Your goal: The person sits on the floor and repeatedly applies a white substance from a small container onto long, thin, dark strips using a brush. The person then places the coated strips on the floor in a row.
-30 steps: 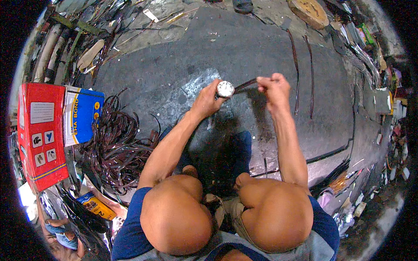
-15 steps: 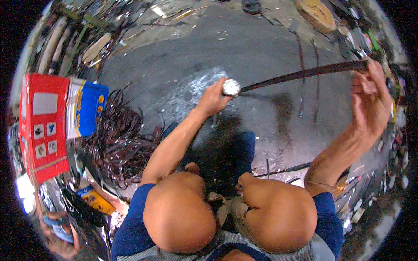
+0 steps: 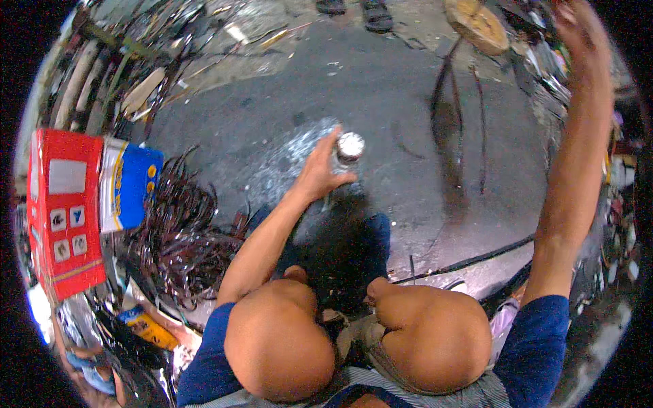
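Observation:
My left hand (image 3: 317, 170) is over the dark floor, its thumb and fingers spread apart beside a small round object with a shiny silvery top (image 3: 351, 145). Whether the fingers touch that object's side cannot be made out. Far up at the right edge is my right hand (image 3: 578, 32), the arm stretched out; its fingers are blurred and partly cut off by the picture's edge. A dark, flat strip (image 3: 440, 85) appears smeared over the floor between the hands, apart from both as far as it shows. Left of my knees lies a heap of glossy dark brown strips (image 3: 178, 238).
A red box (image 3: 71, 211) and a blue-and-white package (image 3: 132, 183) stand at the left. A round wooden slab (image 3: 478, 26) lies at the far right, and dark sandals (image 3: 377, 16) are at the far edge. Thin dark lines and scraps mark the floor.
My right hand has swung up and away to the far right. The dark strip has left the round object and swung toward the far side. My left fingers have spread.

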Demonstrator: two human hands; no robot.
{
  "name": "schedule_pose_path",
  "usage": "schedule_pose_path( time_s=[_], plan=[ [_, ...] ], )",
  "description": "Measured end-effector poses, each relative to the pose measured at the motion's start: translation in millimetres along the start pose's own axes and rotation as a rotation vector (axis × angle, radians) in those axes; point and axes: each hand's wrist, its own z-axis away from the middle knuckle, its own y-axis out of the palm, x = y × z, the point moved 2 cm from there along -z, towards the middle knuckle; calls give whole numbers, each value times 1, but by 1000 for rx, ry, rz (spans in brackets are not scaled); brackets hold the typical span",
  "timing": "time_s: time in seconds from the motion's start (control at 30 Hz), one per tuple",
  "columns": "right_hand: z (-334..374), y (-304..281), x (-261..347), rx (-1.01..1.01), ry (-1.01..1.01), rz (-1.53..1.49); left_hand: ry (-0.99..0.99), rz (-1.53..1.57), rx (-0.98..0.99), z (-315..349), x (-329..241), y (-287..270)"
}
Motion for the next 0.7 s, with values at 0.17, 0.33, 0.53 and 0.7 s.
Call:
schedule_pose_path(
  time_s=[0.17, 0.33, 0.53, 0.7],
  plan=[
    [-37, 14, -27, -214, 15, -151, -373, -529, -347, 74, 32, -56],
    [36, -44, -47, -433, -71, 196, -753, -623, -273, 143, 62, -96],
    [263, -35, -143, -507, 165, 343, -726, -585, -512, 175, 92, -100],
    [500, -40, -238, -319, 1013, 371, -732, -456, -461, 179, 112, -101]
  ],
)
